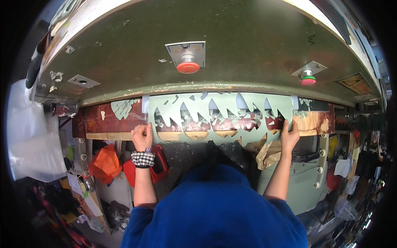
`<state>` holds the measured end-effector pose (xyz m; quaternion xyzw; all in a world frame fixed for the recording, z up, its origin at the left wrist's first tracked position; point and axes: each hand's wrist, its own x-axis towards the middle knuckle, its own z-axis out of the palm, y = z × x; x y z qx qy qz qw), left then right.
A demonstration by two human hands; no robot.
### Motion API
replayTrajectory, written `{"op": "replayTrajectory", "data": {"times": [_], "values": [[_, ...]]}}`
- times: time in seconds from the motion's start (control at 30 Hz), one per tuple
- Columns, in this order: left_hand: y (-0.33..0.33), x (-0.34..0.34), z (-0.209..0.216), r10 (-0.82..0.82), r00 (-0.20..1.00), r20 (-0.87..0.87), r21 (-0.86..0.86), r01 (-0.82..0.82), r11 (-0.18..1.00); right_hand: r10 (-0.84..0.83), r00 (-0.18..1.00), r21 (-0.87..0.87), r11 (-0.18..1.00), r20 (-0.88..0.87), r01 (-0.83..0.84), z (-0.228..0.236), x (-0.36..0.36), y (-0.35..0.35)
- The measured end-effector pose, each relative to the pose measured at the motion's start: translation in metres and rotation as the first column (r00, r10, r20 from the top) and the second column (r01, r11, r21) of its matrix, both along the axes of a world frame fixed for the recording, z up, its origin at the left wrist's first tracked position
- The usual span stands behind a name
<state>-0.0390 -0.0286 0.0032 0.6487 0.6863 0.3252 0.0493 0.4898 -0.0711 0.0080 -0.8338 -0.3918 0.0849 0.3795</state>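
Note:
A pale green sheet (pixel 169 110) full of jagged cut-out openings is stretched between my hands over the near edge of a dark red board (pixel 93 118). My left hand (pixel 142 137), with a checked band round its wrist, is closed at the sheet's left edge. At the right edge, my right hand (pixel 290 135) pinches the sheet, thumb on top. Loose green offcuts (pixel 198 120) show through the openings. Another cut green piece (pixel 123 109) lies on the board to the left. The sheet's far edge meets the machine's lower lip.
A large green machine beam (pixel 248 53) overhangs the board, bearing a red push button (pixel 188 67) and a green-and-red one (pixel 307 77). Below the board are an orange bag (pixel 105 163), a red container (pixel 161 163) and brown paper (pixel 269 155). Clear plastic (pixel 33 136) hangs at left.

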Motion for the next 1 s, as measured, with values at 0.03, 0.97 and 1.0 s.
{"op": "replayTrajectory", "data": {"times": [0.03,0.97,1.0], "values": [[-0.006,0.0,0.0,0.004,1.0,0.019,-0.027,-0.004,1.0,0.039,0.999,-0.001,0.999,-0.03,-0.039,0.004,-0.002,-0.005],[0.064,0.189,0.007,-0.547,0.837,0.035,-0.023,0.547,0.837,0.554,0.048,0.554,0.819,-0.831,0.152,0.01,-0.169,0.067],[0.062,0.187,0.005,-0.571,0.821,0.002,-0.031,0.571,0.82,0.586,-0.078,0.547,0.79,-0.807,0.278,0.01,-0.159,0.065]]}}
